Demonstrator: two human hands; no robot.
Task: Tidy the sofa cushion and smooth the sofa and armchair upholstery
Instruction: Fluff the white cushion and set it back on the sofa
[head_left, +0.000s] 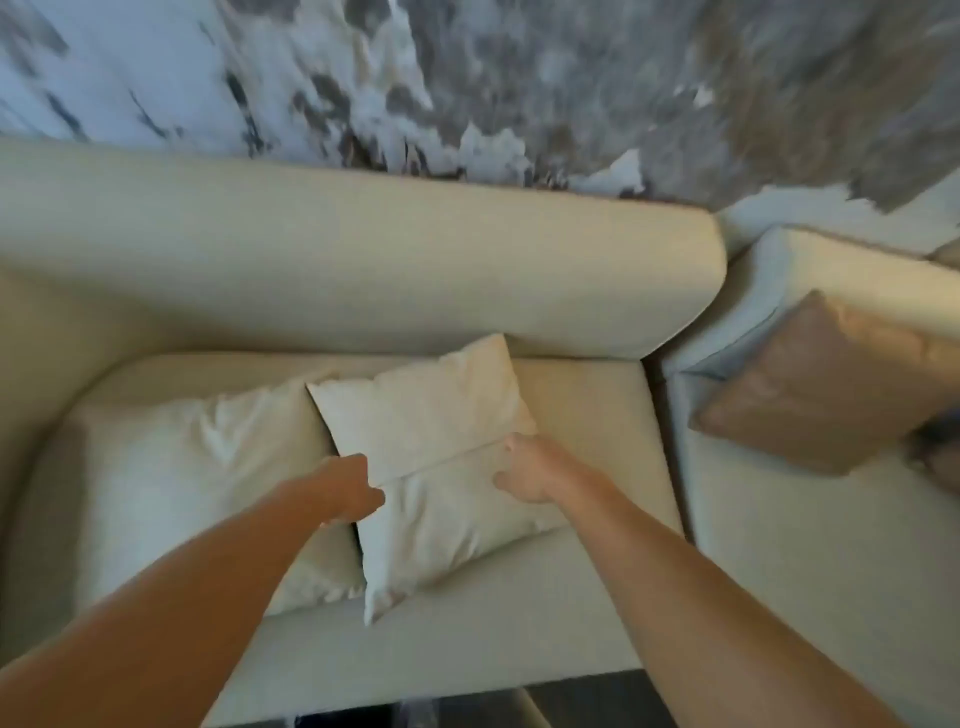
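The white cushion (436, 467) lies tilted on the cream sofa (363, 270) seat, overlapping a larger pillow (197, 467) at nine o'clock. The left hand (348, 488) pinches its left edge; the right hand (524, 470) rests curled on its right side, grip unclear. Lifting evenly from both edges should square it without creasing.

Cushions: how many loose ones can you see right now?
3: white cushion held by both hands, larger white cushion lying left of it, brown cushion on the seat at right. Another may sit at the right edge.
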